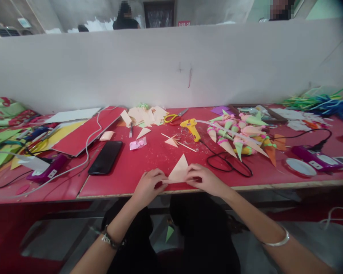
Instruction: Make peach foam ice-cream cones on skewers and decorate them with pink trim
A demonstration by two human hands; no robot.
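Note:
At the table's front edge lies a cream-coloured piece of paper or foam point(178, 170), its pointed end facing away from me. My left hand point(151, 185) pinches its near left corner, where a narrow strip along the near edge seems folded or rolled up. With fingers bent, my right hand point(202, 179) grips the near right side of the same sheet. Beyond it lie small folded cream pieces point(172, 141) and thin wooden sticks point(187, 146). A yellow glue gun point(192, 129) rests farther back, its black cord running right.
Finished-looking paper cones point(237, 133) are heaped on the right. A black phone point(105, 158) and a pink packet point(138, 144) lie left. Behind are cream sheets point(144, 115) and yellow-handled scissors point(175, 116). Purple power strips point(317, 158) sit at the sides. A white partition point(148, 68) closes the back.

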